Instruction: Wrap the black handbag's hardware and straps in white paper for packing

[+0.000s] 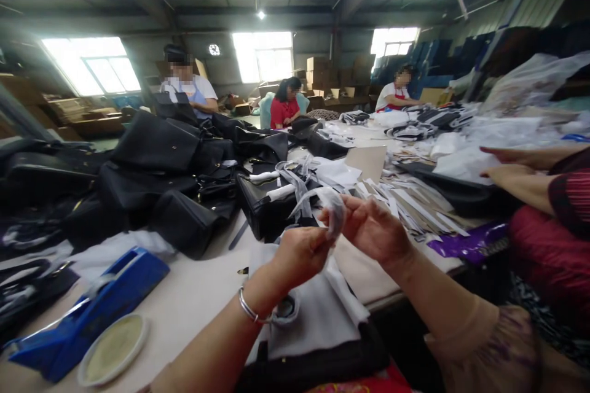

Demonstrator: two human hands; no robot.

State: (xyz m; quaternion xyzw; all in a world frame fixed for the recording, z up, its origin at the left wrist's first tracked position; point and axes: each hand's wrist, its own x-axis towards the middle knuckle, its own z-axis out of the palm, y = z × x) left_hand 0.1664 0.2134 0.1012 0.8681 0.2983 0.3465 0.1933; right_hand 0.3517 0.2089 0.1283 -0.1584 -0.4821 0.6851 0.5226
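My left hand (pixel 302 255) is closed in a pinch on a loop of strap wrapped in thin white film (pixel 335 206). The fingers of my right hand (pixel 378 230) are bent together at the right side of that loop, with their tips partly hidden. Under my hands lies a black bag covered with a white sheet (pixel 313 313), its dark edge towards me. A small wrapped ring-shaped part (pixel 288 309) shows beside my left wrist. Just beyond, a black bag (pixel 265 202) with white-wrapped handles sits on the table.
Black bags (pixel 157 141) are heaped at the left. A blue tape dispenser (pixel 110 301) and a round white-rimmed dish (pixel 114 349) stand at front left. Paper strips (pixel 415 202) cover the right side, near a co-worker's hands (pixel 511 166) and a purple packet (pixel 470 242). Several people sit or stand beyond.
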